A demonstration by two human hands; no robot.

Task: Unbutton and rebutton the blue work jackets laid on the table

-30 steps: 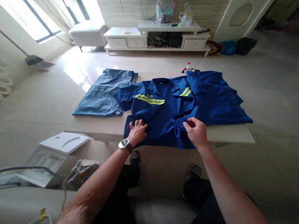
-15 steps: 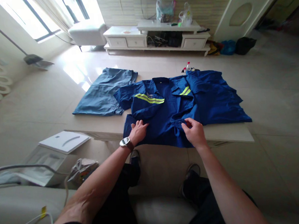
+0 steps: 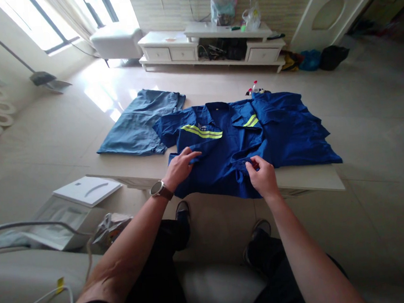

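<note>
A dark blue work shirt [image 3: 221,168] with yellow reflective stripes lies spread on the low table, collar away from me and its front parted. My left hand [image 3: 181,168], wearing a watch, is over the shirt's left front panel with fingers stretched out; whether it touches the cloth is hard to tell. Thumb and fingers of my right hand [image 3: 262,176] pinch the edge of the right front panel near the hem. To the right lies more dark blue clothing [image 3: 289,131], and to the left a lighter blue garment [image 3: 135,124] lies flat.
The white table [image 3: 312,179] reaches past the clothes at the near side. Red-capped bottles [image 3: 255,86] stand behind them. A white box [image 3: 86,191] and a crumpled bag [image 3: 111,229] are at the left. Beyond is a TV cabinet [image 3: 159,55] with plastic bags on top.
My left hand has moved up and slightly left over the shirt, away from the lower part of its panel. My right hand keeps its pinch at nearly the same place.
</note>
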